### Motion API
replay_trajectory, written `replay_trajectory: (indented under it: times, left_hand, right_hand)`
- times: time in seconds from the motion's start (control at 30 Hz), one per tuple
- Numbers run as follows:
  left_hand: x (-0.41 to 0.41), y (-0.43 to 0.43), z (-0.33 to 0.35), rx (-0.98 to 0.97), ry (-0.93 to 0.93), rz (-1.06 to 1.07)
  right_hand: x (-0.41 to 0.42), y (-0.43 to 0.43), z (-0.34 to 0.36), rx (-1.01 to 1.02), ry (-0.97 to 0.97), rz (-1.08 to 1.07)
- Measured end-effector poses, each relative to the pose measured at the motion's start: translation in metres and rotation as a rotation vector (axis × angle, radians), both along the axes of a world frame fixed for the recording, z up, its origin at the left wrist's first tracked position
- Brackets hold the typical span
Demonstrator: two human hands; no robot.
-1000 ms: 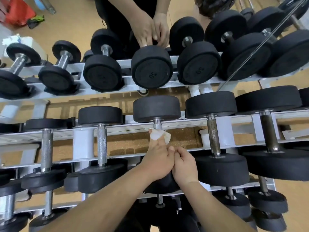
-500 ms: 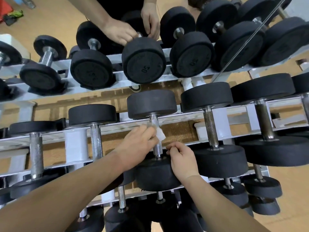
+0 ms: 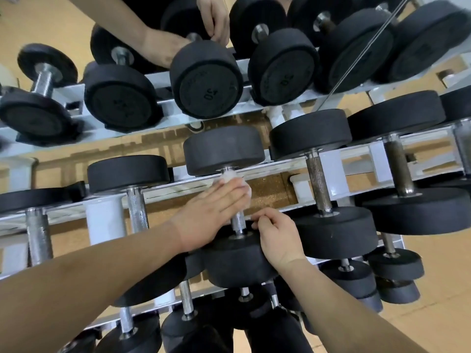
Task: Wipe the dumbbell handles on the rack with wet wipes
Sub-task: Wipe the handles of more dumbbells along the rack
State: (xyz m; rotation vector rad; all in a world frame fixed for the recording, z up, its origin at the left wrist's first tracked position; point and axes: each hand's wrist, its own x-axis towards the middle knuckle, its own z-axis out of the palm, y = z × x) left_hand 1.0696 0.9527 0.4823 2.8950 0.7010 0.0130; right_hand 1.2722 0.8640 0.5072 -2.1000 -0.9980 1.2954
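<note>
"50" on upper-rack dumbbell end (image 3: 207,85); "50" on neighbouring dumbbell end (image 3: 283,72).

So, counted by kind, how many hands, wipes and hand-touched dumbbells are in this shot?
Camera wearer's hands: 2 (left hand gripping the white wet wipe, right hand curled on the middle-shelf black rubber dumbbell)
Other person's hands, top shelf: 2
White wet wipes: 1
Black rubber dumbbells under hands: 2 (that one, plus the top-shelf dumbbell)
Total: 7
</note>
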Motion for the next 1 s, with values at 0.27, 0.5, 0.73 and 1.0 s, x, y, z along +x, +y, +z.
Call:
replay_trajectory:
  times: [0.27,0.5,0.73,1.0]
  left_hand:
    - [-0.004,0.025,0.007,0.041,-0.034,-0.04]
    - [-0.029,0.023,0.005,-0.007,0.028,-0.45]
    - [-0.024,-0.003,-0.006,-0.039,0.061,-0.369]
    - [-0.018,0.007,-0.001,0.052,0.021,-0.256]
  right_hand:
    - [0.002,-0.002,-0.002,-0.012,-0.008,0.012]
    - [0.001,0.0,-0.001,0.007,0.005,0.002]
    - [0.001,-0.001,-0.001,0.021,-0.001,0.017]
    - [0.0,-0.002,0.002,0.005,0.006,-0.01]
